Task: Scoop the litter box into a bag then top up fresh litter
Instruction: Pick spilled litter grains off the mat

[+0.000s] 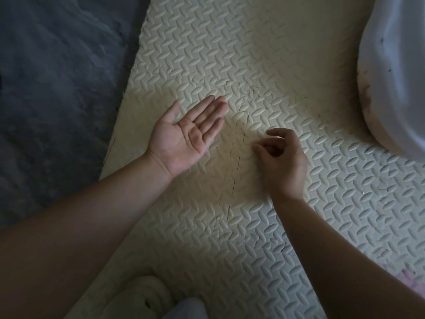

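- Left of the litter box (395,77), and well apart from it, I see both hands over the foam mat (264,54). Only a curved white wall and a soiled rim of the box show, and its inside is hidden.
- Governing relation: the box lies up and to the right of both hands. The right hand (284,162) is the nearer to it. The left hand (190,137) is farther off, toward the dark rug (57,88) on the side of the mat away from the box.
- Axis: the visible rim runs roughly away from me and curves in at its near end. I cannot tell the box's true long axis.
- Left hand: palm up, fingers straight and together and angled toward the box, holding nothing.
- Right hand: back up, fingers curled, thumb and forefinger tips drawn close together. Nothing shows between them, and I cannot tell whether a grain is pinched there.
- Judgement: no scoop, bag or fresh litter is in view, so scooping looks not yet begun. A reach to the box would fall most naturally to the right hand.
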### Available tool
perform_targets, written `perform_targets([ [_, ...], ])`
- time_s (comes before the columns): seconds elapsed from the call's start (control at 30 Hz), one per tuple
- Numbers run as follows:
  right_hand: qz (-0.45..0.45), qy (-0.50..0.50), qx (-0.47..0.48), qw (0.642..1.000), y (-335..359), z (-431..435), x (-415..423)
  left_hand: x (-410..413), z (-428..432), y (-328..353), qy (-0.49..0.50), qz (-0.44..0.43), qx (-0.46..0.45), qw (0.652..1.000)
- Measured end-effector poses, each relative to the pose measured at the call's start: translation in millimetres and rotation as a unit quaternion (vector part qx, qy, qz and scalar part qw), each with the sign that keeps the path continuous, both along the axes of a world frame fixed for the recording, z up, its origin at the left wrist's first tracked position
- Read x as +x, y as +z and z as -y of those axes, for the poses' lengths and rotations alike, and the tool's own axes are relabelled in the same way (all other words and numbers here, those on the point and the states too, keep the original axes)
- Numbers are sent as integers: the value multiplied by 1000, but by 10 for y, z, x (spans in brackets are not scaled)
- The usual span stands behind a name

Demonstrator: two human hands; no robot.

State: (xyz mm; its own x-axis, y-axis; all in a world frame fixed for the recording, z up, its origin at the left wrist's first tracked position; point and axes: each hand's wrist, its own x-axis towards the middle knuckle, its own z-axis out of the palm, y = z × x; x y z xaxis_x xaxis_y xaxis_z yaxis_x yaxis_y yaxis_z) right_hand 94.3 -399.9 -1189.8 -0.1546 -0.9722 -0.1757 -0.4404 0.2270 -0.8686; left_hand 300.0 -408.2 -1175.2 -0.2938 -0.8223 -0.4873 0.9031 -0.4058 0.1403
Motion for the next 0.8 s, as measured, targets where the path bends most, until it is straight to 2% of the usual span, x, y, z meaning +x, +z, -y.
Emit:
perform_targets([
  [0.1, -14, 22, -13, 1000, -31, 12, 3, 3, -8, -8, 0, 0, 2, 1000],
  [0.17, -69, 59, -55, 994, -54, 30, 1, 6, -10, -12, 0, 0, 1, 1000],
  [0.27, -210, 139, -150, 956, -74, 72, 6, 2, -2, -11, 1, 5, 3, 1000],
  [0.4, -307, 196, -176, 915, -78, 139, 62, -37, 34, 4, 0, 20, 6, 1000],
  [0.47, -271, 172, -147, 936, -58, 132, 90, -81, 58, 26, 6, 25, 10, 1000],
  [0.57, -79, 112, -122, 983, 198, -6, 261, -170, 99, 58, 21, 36, 21, 999],
  [0.67, 60, 70, -111, 990, 507, -221, 564, -271, 130, 124, 36, 11, 26, 999],
  [0.73, 96, 53, -107, 988, 587, -312, 694, -338, 134, 183, 37, -1, 20, 999],
  [0.8, 93, 41, -109, 989, 600, -352, 731, -403, 143, 247, 33, -20, 5, 999],
])
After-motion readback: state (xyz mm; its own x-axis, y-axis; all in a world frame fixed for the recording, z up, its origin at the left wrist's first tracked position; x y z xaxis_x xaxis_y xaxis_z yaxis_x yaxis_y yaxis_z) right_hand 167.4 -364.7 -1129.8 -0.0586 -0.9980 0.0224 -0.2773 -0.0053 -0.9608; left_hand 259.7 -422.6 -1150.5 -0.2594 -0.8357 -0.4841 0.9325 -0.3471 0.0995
